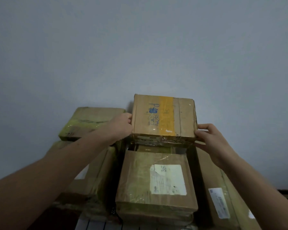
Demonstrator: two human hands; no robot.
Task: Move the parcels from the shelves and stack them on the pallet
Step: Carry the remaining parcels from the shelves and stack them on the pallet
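Grip: left hand [121, 125] at 9 o'clock, right hand [211, 140] at 4 o'clock, fingers curled on the sides of the small brown cardboard parcel with yellow tape [163, 118], at 12 o'clock above the white-labelled brown cardboard parcel [156, 180]. Risk: edge-only hold on glossy tape; it may slip.

Brown parcel [163, 117] with yellow tape band and blue print, white-labelled brown box [156, 180], yellow-green taped box [88, 122], grey wall [140, 47]

Matt brown cardboard parcel [163, 117] with glossy yellow tape [166, 116], paper label [167, 179], matt wall [140, 47]
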